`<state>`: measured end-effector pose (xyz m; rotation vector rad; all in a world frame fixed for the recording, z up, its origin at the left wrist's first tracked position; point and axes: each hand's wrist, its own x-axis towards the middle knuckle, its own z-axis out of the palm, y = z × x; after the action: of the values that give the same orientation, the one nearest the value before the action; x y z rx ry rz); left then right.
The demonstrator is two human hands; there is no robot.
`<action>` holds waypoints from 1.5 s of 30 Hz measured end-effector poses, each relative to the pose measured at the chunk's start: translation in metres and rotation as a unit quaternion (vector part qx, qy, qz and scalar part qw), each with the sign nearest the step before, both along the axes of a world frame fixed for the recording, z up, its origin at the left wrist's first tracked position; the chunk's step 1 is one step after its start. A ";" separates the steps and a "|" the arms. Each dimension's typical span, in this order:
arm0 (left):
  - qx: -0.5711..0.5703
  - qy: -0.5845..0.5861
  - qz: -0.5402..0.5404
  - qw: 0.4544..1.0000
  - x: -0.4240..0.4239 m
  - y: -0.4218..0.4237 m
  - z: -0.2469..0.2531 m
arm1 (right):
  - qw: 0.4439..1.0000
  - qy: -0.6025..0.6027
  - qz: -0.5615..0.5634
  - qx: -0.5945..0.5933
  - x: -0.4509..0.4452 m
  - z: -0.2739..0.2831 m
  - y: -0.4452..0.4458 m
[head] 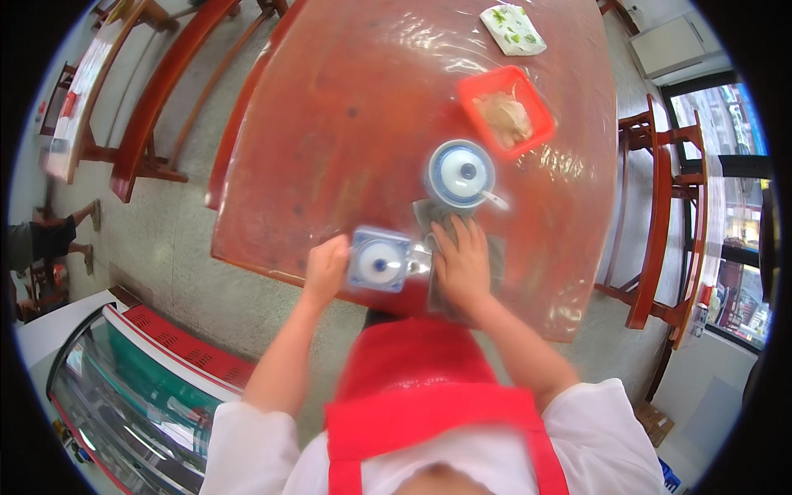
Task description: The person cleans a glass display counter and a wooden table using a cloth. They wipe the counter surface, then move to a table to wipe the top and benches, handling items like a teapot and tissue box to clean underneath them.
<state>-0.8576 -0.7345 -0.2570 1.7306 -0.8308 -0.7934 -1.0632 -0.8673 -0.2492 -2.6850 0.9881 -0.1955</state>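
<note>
My left hand is closed at the left side of a square blue-and-white porcelain teapot, where its handle would be; the grip covers that part. The pot has a round white lid with a blue knob and looks slightly blurred, close above the table's near edge. My right hand lies palm down on a grey cloth on the table, its fingers stretched away from me. Just beyond those fingertips stands a round blue-and-white lidded bowl. A white spoon handle sticks out at the bowl's near right.
A red plastic basket with beige contents and a white packet with green print are farther back on the film-covered wooden table. Wooden benches flank it. A glass display case stands behind my left side. A person's legs show far left.
</note>
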 end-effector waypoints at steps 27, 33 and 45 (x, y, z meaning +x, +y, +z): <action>0.192 -0.053 0.358 0.912 0.025 0.183 0.049 | 0.958 -0.176 0.049 -0.220 0.290 -0.047 -0.144; 0.082 0.067 0.445 0.889 0.026 0.190 0.063 | 0.915 -0.194 0.355 0.000 0.346 -0.035 0.026; -0.054 0.059 0.206 0.975 0.038 0.071 0.045 | 0.875 -0.029 0.449 0.178 0.040 -0.007 0.037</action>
<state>-0.8194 -0.6633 -0.2124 1.6649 -0.4055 -0.5518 -1.0236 -0.8304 -0.2559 -2.4623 -0.2887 0.0953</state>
